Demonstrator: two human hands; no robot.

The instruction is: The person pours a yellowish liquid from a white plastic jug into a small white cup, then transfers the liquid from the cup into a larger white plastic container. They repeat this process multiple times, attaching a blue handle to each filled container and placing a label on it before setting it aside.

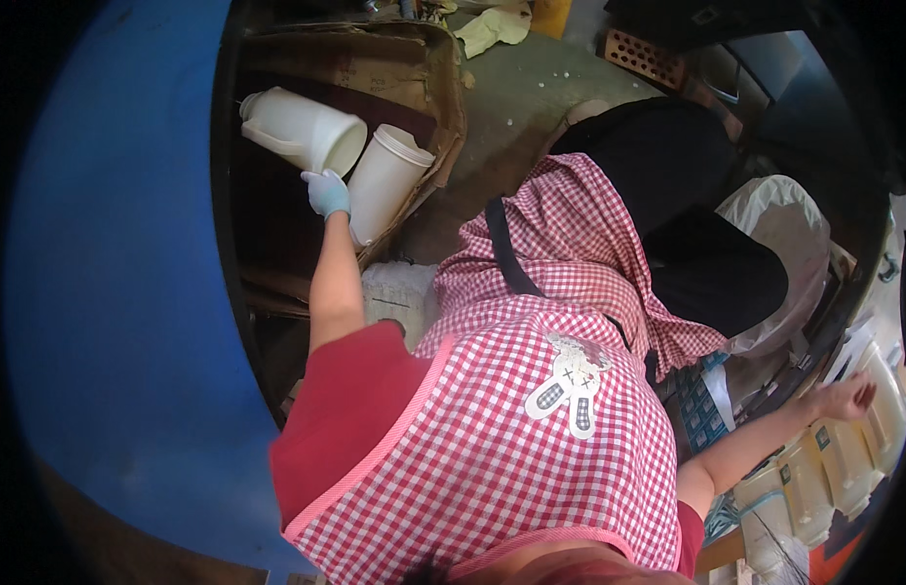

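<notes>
My left hand, in a pale thin glove, grips a white plastic jug near the lower edge of its open mouth. The jug is tilted nearly onto its side, its long handle facing down-left. Beside it, a second white plastic container with a ridged rim leans against the side of an open, worn cardboard box. My right hand is bare and stretched out to the right, fingers curled, over a row of yellowish plastic containers. Whether it holds anything cannot be told.
A blue panel fills the left side. At the right are a bin with a clear plastic liner and a patterned blue box. A perforated brick and pale cloth lie on the floor ahead.
</notes>
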